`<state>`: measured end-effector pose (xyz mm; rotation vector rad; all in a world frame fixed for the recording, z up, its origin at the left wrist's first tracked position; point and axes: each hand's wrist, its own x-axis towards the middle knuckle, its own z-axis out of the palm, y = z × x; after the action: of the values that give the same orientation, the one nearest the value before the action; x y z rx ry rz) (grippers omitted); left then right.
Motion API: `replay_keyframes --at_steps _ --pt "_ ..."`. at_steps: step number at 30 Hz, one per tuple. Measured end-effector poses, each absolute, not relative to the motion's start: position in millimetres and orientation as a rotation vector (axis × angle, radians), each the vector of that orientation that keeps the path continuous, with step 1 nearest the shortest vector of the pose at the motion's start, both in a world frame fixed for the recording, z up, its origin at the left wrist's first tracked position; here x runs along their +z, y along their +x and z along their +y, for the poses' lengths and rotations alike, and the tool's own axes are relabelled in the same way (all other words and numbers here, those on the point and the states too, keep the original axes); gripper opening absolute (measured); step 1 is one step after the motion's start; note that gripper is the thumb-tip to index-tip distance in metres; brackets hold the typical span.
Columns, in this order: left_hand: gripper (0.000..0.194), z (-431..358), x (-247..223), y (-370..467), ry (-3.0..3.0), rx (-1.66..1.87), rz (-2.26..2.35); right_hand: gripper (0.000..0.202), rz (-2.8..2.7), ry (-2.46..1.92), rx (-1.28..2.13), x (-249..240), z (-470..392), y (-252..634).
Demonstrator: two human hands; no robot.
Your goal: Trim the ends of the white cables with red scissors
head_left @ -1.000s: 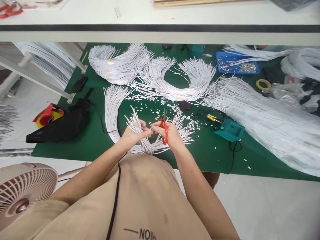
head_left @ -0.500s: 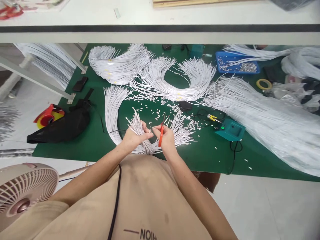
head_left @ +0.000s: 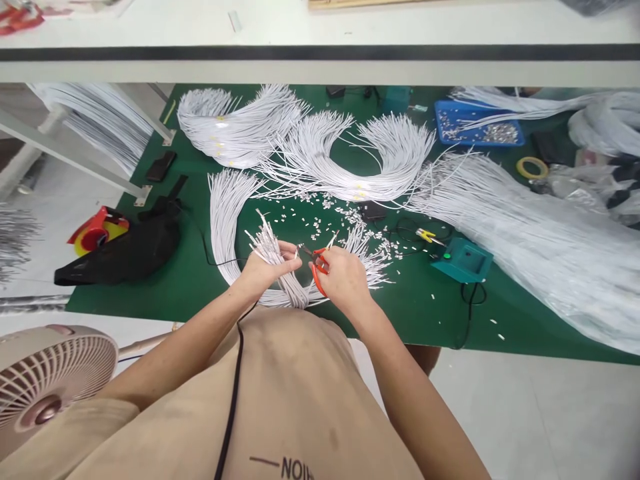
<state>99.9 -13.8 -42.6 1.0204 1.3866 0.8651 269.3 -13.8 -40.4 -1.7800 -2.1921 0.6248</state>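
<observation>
Plainly, white wires run through the left hand's grip.

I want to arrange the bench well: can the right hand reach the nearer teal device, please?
Probably yes: nothing tall stands between the right hand and the nearer teal device, but that hand holds an orange-handled tool.

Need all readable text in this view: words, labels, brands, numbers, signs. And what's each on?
"NOI": beige shirt, bottom of the view, after a dash; the next letter is cut off, possibly "H".
Yellow marks on the white wire bundles: too small to tell if they carry text.
Orange-handled tool in the right hand: no legible lettering.
Nothing else readable.
</observation>
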Motion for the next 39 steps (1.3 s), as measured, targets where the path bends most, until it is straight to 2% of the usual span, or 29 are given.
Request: replay_keyframes --at_steps 5,15,21,39 --pt "0.028 -14 -39 100 1.008 0.867 1.394 0.021 -2.329 -1.846 0.544 -44 -17 274" --pt "0.040 -14 -42 99 0.926 0.858 1.334 0.031 -2.314 -1.924 0.732 -46 -23 272" --pt "0.037 -16 -40 101 0.908 0.901 1.264 0.035 -2.326 -1.945 0.798 -42 -23 270" --pt "0.032 -17 -36 104 0.943 0.875 1.230 0.033 -2.338 -1.990 0.684 -38 -27 266"
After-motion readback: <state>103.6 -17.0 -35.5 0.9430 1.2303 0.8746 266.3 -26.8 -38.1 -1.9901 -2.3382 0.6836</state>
